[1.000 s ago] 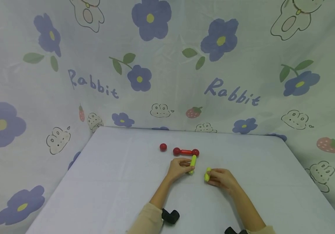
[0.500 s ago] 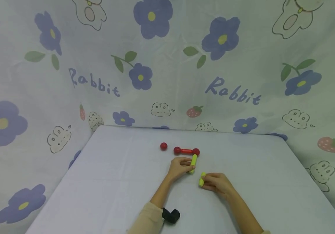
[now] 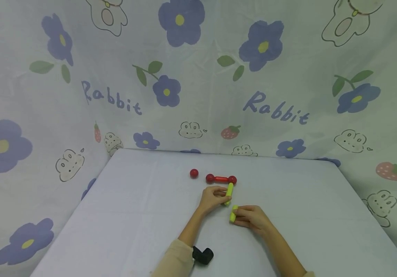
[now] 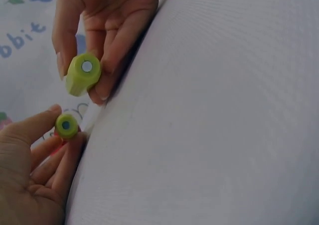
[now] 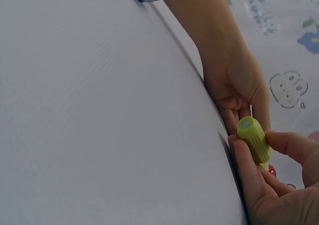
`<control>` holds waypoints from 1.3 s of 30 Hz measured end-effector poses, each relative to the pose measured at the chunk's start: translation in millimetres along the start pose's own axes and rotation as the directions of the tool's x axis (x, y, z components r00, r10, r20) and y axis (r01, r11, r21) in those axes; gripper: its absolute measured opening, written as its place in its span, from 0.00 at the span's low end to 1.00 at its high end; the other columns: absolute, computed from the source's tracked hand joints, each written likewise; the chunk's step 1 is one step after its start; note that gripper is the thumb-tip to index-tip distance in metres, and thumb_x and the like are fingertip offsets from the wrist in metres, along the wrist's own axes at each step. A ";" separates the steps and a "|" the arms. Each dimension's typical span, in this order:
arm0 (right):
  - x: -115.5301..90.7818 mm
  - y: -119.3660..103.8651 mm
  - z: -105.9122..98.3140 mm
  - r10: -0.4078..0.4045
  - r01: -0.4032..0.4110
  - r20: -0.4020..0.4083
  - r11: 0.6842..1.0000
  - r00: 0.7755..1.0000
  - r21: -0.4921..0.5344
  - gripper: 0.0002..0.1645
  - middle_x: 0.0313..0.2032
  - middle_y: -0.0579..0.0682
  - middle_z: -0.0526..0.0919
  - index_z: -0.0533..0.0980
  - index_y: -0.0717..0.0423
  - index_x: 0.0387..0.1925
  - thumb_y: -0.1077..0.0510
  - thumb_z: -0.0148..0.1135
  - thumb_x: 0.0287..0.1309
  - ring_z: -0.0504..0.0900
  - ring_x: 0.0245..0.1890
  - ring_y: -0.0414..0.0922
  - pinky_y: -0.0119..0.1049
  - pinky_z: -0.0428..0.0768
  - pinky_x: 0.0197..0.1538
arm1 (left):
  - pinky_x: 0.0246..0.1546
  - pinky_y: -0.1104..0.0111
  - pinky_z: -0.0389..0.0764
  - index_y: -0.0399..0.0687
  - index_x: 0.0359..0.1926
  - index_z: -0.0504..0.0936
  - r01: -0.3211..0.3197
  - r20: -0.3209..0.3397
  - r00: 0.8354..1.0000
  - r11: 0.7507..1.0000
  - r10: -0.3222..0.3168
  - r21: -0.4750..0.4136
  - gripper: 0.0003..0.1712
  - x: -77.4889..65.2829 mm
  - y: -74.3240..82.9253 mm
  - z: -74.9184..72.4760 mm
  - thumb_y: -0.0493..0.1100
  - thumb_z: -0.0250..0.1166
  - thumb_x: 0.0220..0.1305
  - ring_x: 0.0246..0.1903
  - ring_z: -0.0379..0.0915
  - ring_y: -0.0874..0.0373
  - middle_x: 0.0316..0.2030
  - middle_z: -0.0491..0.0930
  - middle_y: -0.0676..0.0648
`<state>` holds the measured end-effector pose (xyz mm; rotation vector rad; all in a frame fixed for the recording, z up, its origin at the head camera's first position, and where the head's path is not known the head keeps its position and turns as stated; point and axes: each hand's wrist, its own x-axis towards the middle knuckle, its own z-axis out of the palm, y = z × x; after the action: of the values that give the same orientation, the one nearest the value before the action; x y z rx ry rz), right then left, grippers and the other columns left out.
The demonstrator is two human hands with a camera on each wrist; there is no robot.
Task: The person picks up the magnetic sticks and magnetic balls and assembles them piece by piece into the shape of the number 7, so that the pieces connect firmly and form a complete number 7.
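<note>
My left hand point(image 3: 212, 200) pinches a yellow-green magnetic rod point(image 3: 230, 189) between thumb and fingers. The rod's far end meets the red ball point(image 3: 232, 179) at the right end of a red rod point(image 3: 221, 179); a second red ball point(image 3: 210, 178) caps its left end. Close by on the right, my right hand point(image 3: 253, 219) pinches another yellow-green rod point(image 3: 233, 214), apart from the first. A silvery disc shows in that rod's end point(image 4: 87, 66) in the left wrist view. In the right wrist view the right hand's rod point(image 5: 255, 141) partly covers the left hand's.
A loose red ball point(image 3: 193, 173) lies left of the joined red pieces on the white table point(image 3: 143, 215). A patterned cloth point(image 3: 198, 84) with flowers and rabbits hangs behind and around the table. A black wrist device point(image 3: 203, 256) sits by the left sleeve.
My right hand has moved left and slightly nearer to me, bringing its yellow-green rod closer to the left hand. The left hand and the red pieces stay where they were.
</note>
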<state>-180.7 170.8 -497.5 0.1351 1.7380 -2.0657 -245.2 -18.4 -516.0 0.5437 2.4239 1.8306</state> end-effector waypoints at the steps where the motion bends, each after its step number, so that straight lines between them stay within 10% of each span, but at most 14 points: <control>1: 0.5 0.3 1.0 0.000 0.000 0.002 1.000 1.000 0.000 0.28 0.32 0.52 0.83 0.64 0.84 0.51 0.63 0.61 0.58 0.84 0.35 0.45 0.37 0.82 0.43 | 0.37 0.69 0.81 0.38 0.45 0.83 0.012 0.000 1.000 1.000 -0.012 0.002 0.23 0.3 -0.3 0.3 0.49 0.71 0.52 0.37 0.82 0.57 0.36 0.85 0.44; 39: 16.2 6.2 20.8 -0.005 0.007 0.042 0.999 0.999 -0.046 0.31 0.33 0.54 0.83 0.65 0.84 0.54 0.62 0.61 0.58 0.84 0.33 0.43 0.36 0.83 0.40 | 0.30 0.74 0.80 0.36 0.44 0.83 0.057 -0.032 0.998 0.996 -0.059 -0.062 0.20 0.5 -4.2 5.8 0.41 0.72 0.50 0.37 0.82 0.52 0.35 0.85 0.40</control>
<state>-188.8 145.9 -504.5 0.0717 1.7619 -2.0161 -245.2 -13.9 -521.5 0.4367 2.3694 1.8977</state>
